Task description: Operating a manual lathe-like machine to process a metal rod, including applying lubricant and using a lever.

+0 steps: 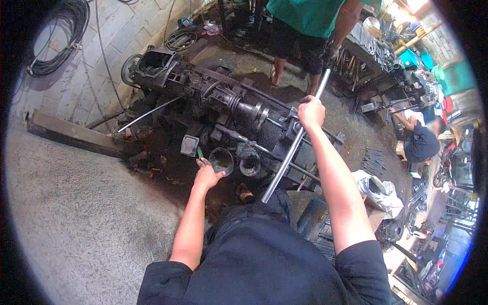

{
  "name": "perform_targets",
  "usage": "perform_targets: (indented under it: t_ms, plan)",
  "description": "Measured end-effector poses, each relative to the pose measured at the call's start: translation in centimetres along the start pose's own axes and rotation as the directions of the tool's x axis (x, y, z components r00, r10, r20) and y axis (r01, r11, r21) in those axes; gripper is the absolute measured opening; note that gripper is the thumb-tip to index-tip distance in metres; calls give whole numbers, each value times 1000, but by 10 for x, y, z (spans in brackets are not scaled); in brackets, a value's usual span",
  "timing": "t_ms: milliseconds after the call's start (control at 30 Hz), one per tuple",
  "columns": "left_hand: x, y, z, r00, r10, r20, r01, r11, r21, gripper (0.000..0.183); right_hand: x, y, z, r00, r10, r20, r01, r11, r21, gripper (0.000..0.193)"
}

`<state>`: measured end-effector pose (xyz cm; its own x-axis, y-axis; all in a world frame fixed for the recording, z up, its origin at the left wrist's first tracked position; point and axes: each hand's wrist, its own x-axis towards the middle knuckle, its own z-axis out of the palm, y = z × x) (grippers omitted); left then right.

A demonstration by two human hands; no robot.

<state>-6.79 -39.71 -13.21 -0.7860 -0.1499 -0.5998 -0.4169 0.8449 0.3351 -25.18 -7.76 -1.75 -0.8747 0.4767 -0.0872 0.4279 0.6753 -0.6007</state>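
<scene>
My right hand is closed around a long, smooth metal bar that slants across the lathe-like machine. My left hand is low on the near side, its fingers at a short green handle and its thumb out beside a round see-through bowl. Whatever joins the handle to the small square pale container just beyond it is hard to make out. A second round container with dark bits in it stands to the right of the bowl.
Across the machine stands a person in a green shirt. Another person in dark clothes sits at the right. A white sack and a bundle of thin rods lie near my right arm. A thin rod sticks out at left.
</scene>
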Motion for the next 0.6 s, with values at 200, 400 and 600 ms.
perform_targets:
  t_ms: [200, 400, 600]
  plan:
    - [-1, -4, 2, 999, 38, -24, -38, 999, 3, 112, 2, -1, 2, 1000, 4, 13, -4, 1000, -4, 23]
    - [-1, -2, 0, 999, 30, -15, -30, 1000, -3, 110, 3, 1, 4, 1000, -30, -2, 30, 999, -14, 23]
    - [-4, -1, -2, 999, 26, -18, -26, 1000, 2, 109, 3, 2, 3, 1000, -28, 4, 28, 1000, -6, 24]
